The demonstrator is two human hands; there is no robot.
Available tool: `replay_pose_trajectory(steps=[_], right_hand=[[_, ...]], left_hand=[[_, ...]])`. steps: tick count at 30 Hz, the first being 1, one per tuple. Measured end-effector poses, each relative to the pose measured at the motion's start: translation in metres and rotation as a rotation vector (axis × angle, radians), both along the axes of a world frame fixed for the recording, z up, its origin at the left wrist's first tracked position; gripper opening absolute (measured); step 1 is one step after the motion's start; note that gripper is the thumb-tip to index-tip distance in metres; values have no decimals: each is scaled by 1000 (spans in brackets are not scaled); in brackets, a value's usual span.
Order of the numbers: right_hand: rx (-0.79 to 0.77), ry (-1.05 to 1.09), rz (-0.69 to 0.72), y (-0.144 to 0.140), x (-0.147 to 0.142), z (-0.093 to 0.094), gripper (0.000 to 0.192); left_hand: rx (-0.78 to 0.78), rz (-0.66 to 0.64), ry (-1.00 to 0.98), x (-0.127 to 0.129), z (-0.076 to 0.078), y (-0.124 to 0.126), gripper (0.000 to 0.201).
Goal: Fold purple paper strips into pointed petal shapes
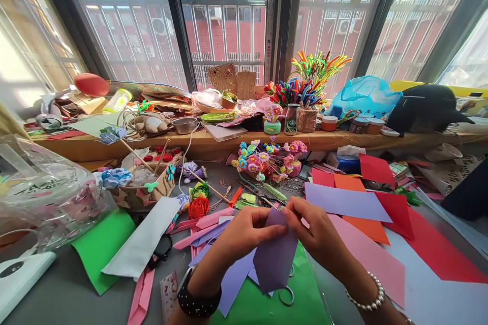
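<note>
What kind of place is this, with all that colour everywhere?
Most likely a home craft corner by a window. Both hands, left hand and right hand, pinch a purple paper piece; coloured paper sheets cover the table, and handmade flowers stand near the windowsill.

Grey bench (61,294) here, and it's crowded. Green paper (101,249) lies flat at the left with a pale grey strip (141,241) slanting across its edge, and a pink strip (142,294) sits just below that. More green sheet (267,310) at the near edge, scissors (285,294) resting on it. Over to the right, a lilac sheet (343,202) overlaps orange paper (362,213), red sheets (430,249) spread beyond, a pink sheet (373,259) beside them. Far left, a clear plastic bag (46,193) and a white device (19,277). Mid-bench, a paper-flower bouquet (267,160) lies on its side. Behind runs a wooden shelf (213,144), cluttered too.
</note>
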State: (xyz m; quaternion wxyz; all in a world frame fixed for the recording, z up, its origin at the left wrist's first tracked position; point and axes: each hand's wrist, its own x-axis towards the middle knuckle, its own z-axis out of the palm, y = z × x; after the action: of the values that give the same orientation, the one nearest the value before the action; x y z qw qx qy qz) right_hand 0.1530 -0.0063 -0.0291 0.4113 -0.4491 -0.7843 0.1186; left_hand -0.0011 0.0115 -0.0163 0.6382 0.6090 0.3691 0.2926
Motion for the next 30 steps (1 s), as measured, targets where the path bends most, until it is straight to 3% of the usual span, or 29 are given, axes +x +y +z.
replay_pose_trajectory(steps=[8,15,22,25,30], right_hand=[[8,7,-95,0,-4,-3,31],[-6,47,-148,0,-3,-4,36],[-126,60,-72,1,2,0,31],[-62,-22,-75,1,-1,-2,27],[157,-190,-208,4,-5,-12,40]], left_hand=[[-21,-51,-43,-2,1,-2,13],[19,-81,36,-2,-1,-2,16],[27,-9,96,-2,-1,0,21],[115,50,136,-1,-3,2,24],[154,67,132,2,-5,3,23]])
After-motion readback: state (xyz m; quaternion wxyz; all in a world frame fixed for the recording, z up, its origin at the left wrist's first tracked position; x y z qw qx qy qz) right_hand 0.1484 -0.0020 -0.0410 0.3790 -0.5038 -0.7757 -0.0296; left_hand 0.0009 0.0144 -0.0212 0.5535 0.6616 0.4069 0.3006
